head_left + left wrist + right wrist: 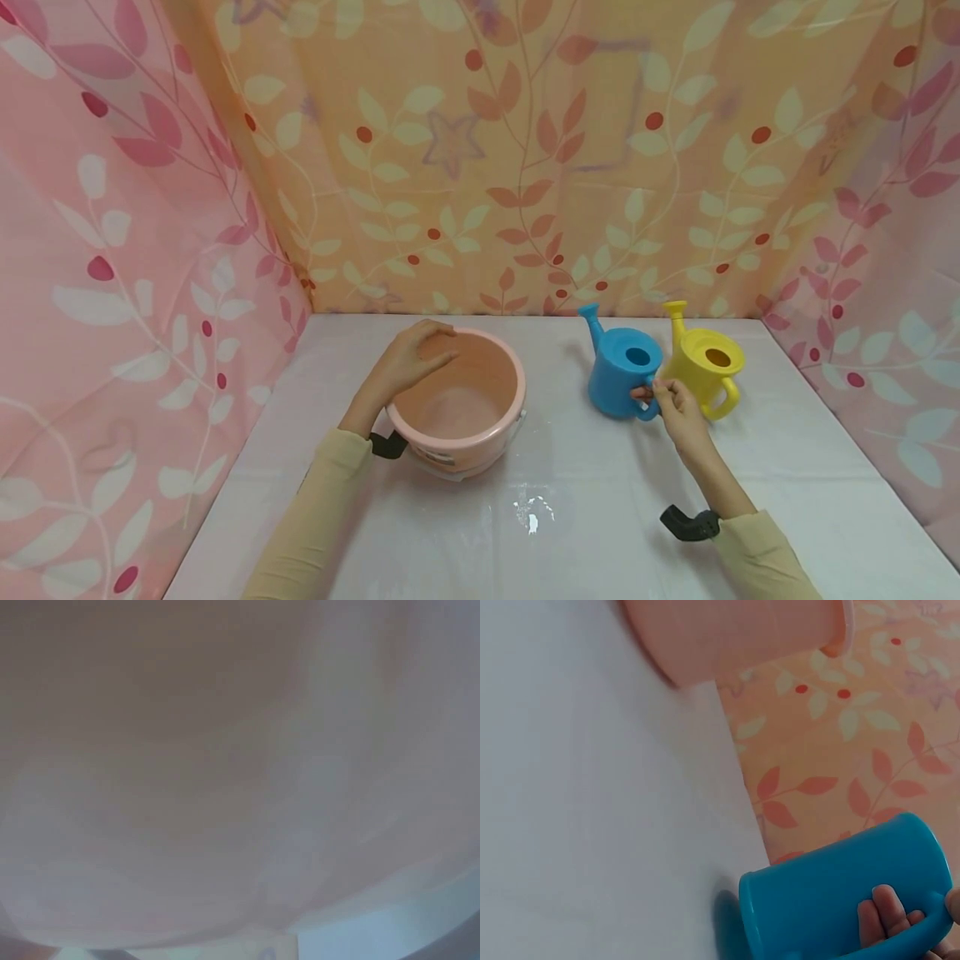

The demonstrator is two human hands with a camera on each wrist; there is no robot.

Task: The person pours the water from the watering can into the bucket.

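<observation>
A pink bucket (459,392) stands upright on the table. Over its left rim reaches my left hand (408,360), fingers and thumb spread and nothing between them. In the left wrist view the bucket's wall (225,787) fills nearly the whole picture, blurred, and hides that hand. My right hand (675,408) grips the handle of a blue watering can (618,379), fingertips through the handle loop. The right wrist view shows the blue can (840,877) with those fingers (889,906) against its side. Just right of it, a yellow watering can (705,362) stands with its handle toward me.
The white-covered table (585,517) has a shiny wet-looking patch (533,512) in front of the bucket. Patterned cloth (525,158) hangs behind it and along both sides. A black wrist mount (690,523) sticks out by the right sleeve.
</observation>
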